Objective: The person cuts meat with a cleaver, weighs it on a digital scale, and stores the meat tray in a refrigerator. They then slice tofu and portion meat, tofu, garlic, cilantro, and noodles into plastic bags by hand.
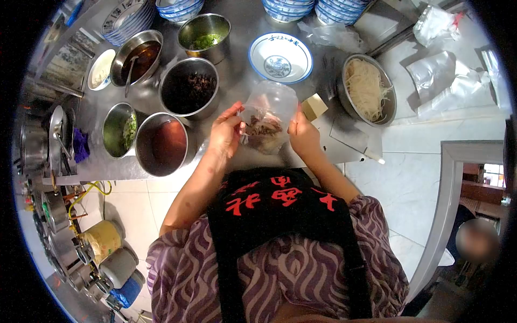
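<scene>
Between my two hands is a clear plastic bag (267, 137) with brown meat slices and some paler food in its lower part. My left hand (228, 128) pinches its left side, fingers closed on the plastic. On the other side my right hand (302, 134) grips the edge, its fingers partly hidden. A small beige block (314, 107) lies just beyond my right hand. Farther back on the steel counter sits a white bowl with blue patterns (280, 58), with no food visible in it.
Steel pots of dark chopped food (188, 87), reddish liquid (166, 141) and greens (204, 37) stand left. A basin of pale noodles (369, 89) is at right, near a white-tipped stick (374, 156). Stacked bowls (288, 9) line the back. Another person (476, 242) is beyond the doorway.
</scene>
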{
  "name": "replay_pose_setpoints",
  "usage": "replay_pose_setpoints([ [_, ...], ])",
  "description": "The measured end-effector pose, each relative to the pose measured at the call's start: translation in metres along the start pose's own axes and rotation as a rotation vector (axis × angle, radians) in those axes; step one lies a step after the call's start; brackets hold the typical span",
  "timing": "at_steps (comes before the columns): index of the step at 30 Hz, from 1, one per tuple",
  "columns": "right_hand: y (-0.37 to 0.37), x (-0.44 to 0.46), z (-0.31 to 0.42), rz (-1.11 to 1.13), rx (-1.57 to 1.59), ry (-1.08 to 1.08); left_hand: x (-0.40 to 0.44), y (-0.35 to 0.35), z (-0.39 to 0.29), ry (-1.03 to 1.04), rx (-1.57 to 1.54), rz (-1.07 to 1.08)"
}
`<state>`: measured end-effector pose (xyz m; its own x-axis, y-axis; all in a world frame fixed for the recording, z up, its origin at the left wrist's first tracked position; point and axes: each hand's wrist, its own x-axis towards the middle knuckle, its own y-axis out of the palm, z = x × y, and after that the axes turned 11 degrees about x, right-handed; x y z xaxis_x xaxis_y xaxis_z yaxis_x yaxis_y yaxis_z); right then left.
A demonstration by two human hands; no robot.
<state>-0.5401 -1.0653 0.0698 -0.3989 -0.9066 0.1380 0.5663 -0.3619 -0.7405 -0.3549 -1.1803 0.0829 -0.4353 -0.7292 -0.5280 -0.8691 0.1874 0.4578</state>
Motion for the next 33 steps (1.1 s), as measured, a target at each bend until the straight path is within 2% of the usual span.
replay_pose_setpoints([
  [5,-0.006,-0.001,0.005,-0.042,0.022,0.054,0.002,-0.001,-0.001,0.013,0.017,0.037],
  [8,-0.005,-0.001,0.001,0.001,0.051,0.034,0.003,0.003,-0.002,0.009,0.007,0.032],
  [14,-0.013,0.008,-0.007,0.082,0.135,0.154,0.008,0.005,-0.001,-0.001,0.018,0.034],
  [20,0.004,0.044,-0.02,0.001,1.112,0.281,0.01,0.007,-0.004,0.006,-0.021,0.021],
  [23,-0.003,0.088,0.003,0.08,1.24,0.748,0.008,0.01,-0.004,0.022,-0.011,-0.016],
  [27,-0.011,0.116,0.004,0.203,1.381,0.883,-0.005,0.015,-0.003,0.051,0.045,-0.078],
  [30,-0.023,0.097,0.0,0.378,1.165,0.683,-0.018,0.004,0.008,0.185,0.417,-0.164],
  [33,-0.025,0.049,-0.023,0.379,0.736,0.011,-0.031,-0.007,0.013,0.362,0.859,-0.268],
])
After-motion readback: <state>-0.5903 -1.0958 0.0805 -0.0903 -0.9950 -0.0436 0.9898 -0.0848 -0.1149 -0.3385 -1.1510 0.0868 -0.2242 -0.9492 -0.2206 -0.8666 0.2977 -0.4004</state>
